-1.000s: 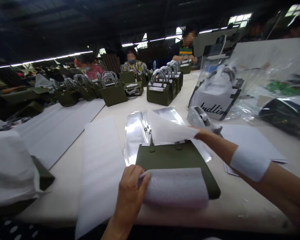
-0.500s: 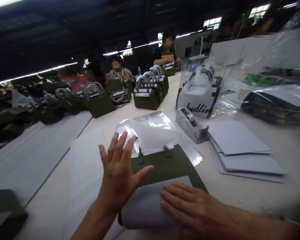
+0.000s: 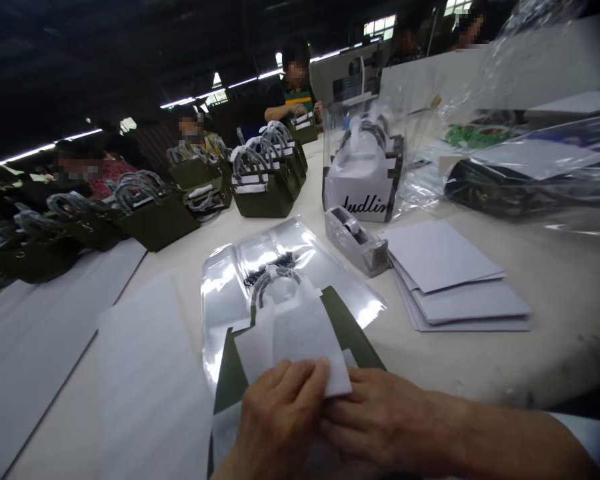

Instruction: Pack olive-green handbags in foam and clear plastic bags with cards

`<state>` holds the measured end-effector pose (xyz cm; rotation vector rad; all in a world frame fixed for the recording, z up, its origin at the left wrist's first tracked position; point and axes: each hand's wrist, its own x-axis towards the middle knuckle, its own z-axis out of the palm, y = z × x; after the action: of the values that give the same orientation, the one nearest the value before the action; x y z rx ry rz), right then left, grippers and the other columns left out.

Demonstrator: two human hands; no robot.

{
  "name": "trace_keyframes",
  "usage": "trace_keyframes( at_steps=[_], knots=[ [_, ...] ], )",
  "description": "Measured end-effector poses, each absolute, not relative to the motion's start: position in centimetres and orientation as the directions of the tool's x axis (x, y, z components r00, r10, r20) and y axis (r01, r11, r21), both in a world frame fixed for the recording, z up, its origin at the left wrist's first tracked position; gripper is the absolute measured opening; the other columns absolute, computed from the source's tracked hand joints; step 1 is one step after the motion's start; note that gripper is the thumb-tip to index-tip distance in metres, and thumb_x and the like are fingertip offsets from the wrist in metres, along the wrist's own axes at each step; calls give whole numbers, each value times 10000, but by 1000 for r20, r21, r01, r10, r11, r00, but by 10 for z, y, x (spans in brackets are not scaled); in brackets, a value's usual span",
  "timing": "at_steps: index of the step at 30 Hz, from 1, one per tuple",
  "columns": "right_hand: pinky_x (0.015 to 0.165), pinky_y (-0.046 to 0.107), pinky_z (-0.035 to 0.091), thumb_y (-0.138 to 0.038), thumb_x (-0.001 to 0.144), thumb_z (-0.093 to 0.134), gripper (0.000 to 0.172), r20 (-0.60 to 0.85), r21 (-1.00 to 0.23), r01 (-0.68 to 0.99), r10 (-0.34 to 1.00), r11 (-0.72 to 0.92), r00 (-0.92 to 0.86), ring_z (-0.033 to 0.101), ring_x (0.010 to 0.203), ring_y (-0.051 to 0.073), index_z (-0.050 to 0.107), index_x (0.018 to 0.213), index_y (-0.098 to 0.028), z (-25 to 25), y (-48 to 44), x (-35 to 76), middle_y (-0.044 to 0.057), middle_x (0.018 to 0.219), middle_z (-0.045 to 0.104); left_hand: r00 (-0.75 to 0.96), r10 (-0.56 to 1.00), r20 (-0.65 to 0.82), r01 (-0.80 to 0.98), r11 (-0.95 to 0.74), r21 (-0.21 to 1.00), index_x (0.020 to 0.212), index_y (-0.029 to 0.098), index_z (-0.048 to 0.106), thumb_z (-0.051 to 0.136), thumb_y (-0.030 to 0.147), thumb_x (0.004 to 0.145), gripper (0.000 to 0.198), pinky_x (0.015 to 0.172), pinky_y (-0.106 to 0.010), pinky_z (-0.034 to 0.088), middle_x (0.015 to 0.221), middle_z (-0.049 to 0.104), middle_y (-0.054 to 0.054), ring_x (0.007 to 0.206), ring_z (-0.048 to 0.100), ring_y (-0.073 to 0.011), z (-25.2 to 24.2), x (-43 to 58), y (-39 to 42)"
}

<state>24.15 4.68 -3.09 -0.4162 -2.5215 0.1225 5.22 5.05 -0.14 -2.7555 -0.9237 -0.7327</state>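
From my distant seat I see the green bag (image 3: 353,330) at the lower centre of the frame, lying flat on the worktop (image 3: 480,360), its upper part over a clear plastic sheet (image 3: 325,267). The left hand (image 3: 285,407) has its fingers bent and seems to grip the near part of the white paper (image 3: 305,330). The right hand (image 3: 375,413) is partly under this paper; I cannot tell if it grips anything.

In my judgement, the thin paper could crease or tear if both hands pull it unevenly. The paper could also come to sit crooked, because the bag lies turned. The smooth plastic below may let the bag slide under a push.

The wrapped handle (image 3: 260,293) points to the top of the frame. The long axis seems to run across, rising towards the right, but the hands hide the bag's lower edge.
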Motion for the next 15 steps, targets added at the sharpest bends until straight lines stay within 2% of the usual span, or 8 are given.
trace_keyframes(
  at_steps=[2,4,9,15],
  knots=[
    [963,368,419,-183,818,521,149,658,-93,338,312,937,-685,596,890,176,630,889,-112,-31,44,255,60,852,657,671,555,491,633,-774,10,1063,144,555,441,131,837,253,558,-223,436,840,642,-41,642,543,-127,-7,52,49],
    [1022,441,356,-265,810,568,189,735,-68,452,351,889,-580,592,941,194,636,898,-112,-36,41,267,59,868,668,681,553,481,650,-758,-49,1053,148,569,424,133,844,254,560,-223,435,841,647,-36,644,553,-127,-7,54,51],
    [1036,520,294,-403,767,611,325,721,-149,561,477,815,-502,578,989,220,616,938,-126,-49,38,277,48,938,665,758,443,479,607,-748,-268,1036,106,580,383,108,856,267,553,-236,423,852,652,-57,662,578,-133,-3,59,53],
    [1020,493,320,-398,819,539,273,728,-208,577,519,790,-448,577,980,208,613,849,-137,-50,41,273,53,905,665,769,462,441,618,-713,-331,1066,100,568,409,107,839,277,539,-233,406,836,630,-61,631,566,-115,-12,70,53]
  ],
)
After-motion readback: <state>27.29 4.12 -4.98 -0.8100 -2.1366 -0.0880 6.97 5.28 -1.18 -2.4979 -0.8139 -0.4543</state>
